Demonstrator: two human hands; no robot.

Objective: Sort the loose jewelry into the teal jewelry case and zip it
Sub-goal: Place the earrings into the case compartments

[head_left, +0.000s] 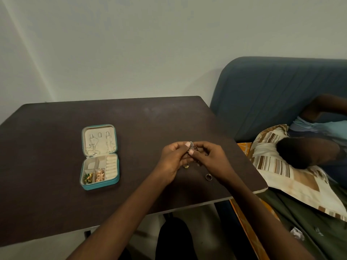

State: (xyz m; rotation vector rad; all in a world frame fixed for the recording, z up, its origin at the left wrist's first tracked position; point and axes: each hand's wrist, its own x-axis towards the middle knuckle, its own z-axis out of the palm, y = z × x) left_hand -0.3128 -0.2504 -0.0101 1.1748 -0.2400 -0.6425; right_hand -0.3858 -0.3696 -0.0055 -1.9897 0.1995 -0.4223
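Pinching one small silver jewelry piece (191, 146) together, the left hand (173, 162) and right hand (210, 158) hold it above the dark brown wooden table (56, 184), right of the open teal jewelry case (100, 156).

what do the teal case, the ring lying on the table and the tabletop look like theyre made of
Teal case: likely faux leather or coated fabric outside, judging by its smooth matte shell; the cream lining looks like soft velvety fabric.
Ring: seemingly metal, a dark band with a faint glint; too small to tell more.
Table: probably laminated board, dark brown and matte, with a pale chipped edge at the near right corner.
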